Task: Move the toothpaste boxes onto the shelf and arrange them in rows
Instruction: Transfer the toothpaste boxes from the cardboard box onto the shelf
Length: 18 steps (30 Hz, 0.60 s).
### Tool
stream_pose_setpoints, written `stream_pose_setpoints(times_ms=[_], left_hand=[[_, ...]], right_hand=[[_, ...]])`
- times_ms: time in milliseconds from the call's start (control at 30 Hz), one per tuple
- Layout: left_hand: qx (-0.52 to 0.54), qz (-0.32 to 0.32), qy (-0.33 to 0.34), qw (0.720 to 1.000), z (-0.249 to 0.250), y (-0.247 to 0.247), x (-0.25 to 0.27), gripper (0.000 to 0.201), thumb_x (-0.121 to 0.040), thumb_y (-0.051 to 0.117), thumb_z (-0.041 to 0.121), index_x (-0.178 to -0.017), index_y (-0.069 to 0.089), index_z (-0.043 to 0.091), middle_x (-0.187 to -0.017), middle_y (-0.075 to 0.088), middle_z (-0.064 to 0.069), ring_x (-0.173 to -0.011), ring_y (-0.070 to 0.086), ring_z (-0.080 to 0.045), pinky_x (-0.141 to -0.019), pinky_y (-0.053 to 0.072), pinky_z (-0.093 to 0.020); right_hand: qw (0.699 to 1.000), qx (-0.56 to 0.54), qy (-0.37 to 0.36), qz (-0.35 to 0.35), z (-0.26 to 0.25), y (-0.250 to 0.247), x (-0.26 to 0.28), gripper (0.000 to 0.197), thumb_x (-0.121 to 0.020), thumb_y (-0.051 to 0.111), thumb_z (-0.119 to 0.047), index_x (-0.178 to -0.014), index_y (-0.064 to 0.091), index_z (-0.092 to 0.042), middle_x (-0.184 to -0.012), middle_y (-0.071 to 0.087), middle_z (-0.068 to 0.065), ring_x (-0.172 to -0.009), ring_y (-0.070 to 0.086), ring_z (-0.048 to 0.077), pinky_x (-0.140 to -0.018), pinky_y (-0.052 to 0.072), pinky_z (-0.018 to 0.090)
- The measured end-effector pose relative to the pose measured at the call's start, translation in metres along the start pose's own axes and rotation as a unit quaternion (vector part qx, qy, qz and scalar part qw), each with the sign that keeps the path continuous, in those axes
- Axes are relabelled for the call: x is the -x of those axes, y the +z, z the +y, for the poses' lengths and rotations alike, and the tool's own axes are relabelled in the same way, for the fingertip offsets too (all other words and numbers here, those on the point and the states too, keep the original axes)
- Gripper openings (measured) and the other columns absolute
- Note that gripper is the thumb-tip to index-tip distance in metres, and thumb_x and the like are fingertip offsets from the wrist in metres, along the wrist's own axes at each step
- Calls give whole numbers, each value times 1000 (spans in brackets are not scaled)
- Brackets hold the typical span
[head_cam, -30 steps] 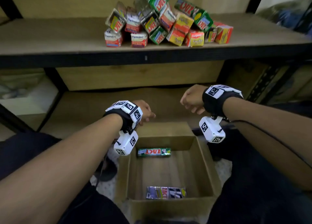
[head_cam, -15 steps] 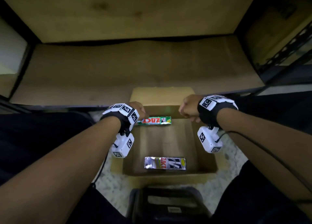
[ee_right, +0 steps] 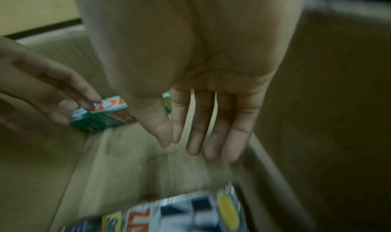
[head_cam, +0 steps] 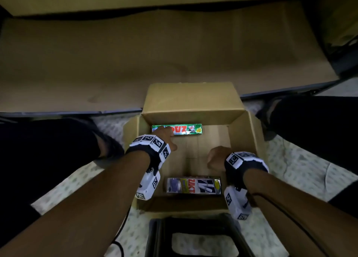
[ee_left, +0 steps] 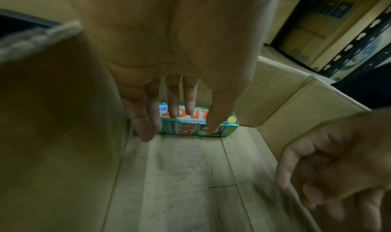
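From the head view, an open cardboard carton (head_cam: pixel 242 121) sits on the floor in front of a low, bare shelf board (head_cam: pixel 116 62). Two toothpaste boxes are left inside. The green Zact box (head_cam: pixel 186 129) lies flat along the far wall, its long axis running left to right. The silver Zact box (head_cam: pixel 193 186) lies the same way against the near wall. The left hand (head_cam: pixel 164 136) reaches down onto the left end of the green box, while the right hand (head_cam: pixel 216 158) hovers over the bare middle of the carton floor, between the two boxes and touching neither.

The left wrist view looks down the palm. The left fingers (ee_left: pixel 173 108) are straight and slightly spread, their tips on or just over the green box's top face, with the thumb (ee_left: pixel 213 123) down on its front edge. I cannot tell whether they have closed on it yet; it looks like a reach just arriving.

The right wrist view, blurred, shows the right fingers (ee_right: pixel 201 126) hanging straight and close together, holding nothing. The silver box (ee_right: pixel 180 213) lies below and behind those fingertips, toward the wrist, so this hand would have to draw back toward the person to reach it. It is the nearer hand for that box.
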State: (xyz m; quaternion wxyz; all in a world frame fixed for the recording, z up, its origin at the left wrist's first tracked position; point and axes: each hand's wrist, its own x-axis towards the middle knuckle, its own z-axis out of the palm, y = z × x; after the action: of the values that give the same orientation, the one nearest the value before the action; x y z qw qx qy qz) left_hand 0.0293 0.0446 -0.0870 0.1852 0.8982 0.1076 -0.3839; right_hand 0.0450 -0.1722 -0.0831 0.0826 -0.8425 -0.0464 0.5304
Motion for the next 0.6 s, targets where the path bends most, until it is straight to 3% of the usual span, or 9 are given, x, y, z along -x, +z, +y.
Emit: stream_pose_setpoints(times_ms=[133, 167, 300, 500, 600], left_hand=[[4, 29, 43, 999, -2, 7, -13, 54, -82, 69, 25, -131, 47, 23, -147, 37, -6, -125, 49, -28, -97, 43, -32], [-6, 31, 61, 998, -2, 8, -15, 56, -81, 69, 24, -132, 46, 23, -145, 35, -4, -126, 46, -29, -99, 43, -34], [-19, 43, 74, 996, -2, 12, -25, 73, -81, 71, 26, -145, 37, 24, -145, 31, -2, -129, 36, -31, -107, 39, -42], [-63, 78, 74, 992, -2, 20, -30, 80, -77, 74, 32, -146, 34, 29, -139, 34, 0, -124, 40, -30, -105, 38, -49], [-93, 78, 69, 990, -4, 29, -36, 82, -79, 72, 40, -148, 30, 31, -141, 34, 0, -129, 40, -30, -115, 23, -57]], right_hand=[[1000, 12, -9, -21, 8, 27, -13, 30, -85, 68, -27, -112, 70, -15, -117, 68, 6, -99, 66, 24, -69, 51, 24], [1000, 12, -13, -17, 10, 30, -12, 35, -85, 70, -27, -118, 67, -16, -122, 65, 6, -104, 64, 24, -72, 49, 24], [999, 14, -5, -34, 9, 36, -15, 65, -80, 80, -27, -138, 52, -15, -141, 51, 9, -131, 48, 28, -106, 41, 35], [995, 68, -47, -65, -8, 40, -27, 50, -96, 61, -14, -143, 46, -9, -147, 45, 15, -136, 43, 31, -109, 36, 37], [993, 77, -47, -80, -14, 42, -29, 53, -94, 63, -16, -144, 46, -9, -147, 46, 15, -136, 44, 31, -110, 36, 38]])
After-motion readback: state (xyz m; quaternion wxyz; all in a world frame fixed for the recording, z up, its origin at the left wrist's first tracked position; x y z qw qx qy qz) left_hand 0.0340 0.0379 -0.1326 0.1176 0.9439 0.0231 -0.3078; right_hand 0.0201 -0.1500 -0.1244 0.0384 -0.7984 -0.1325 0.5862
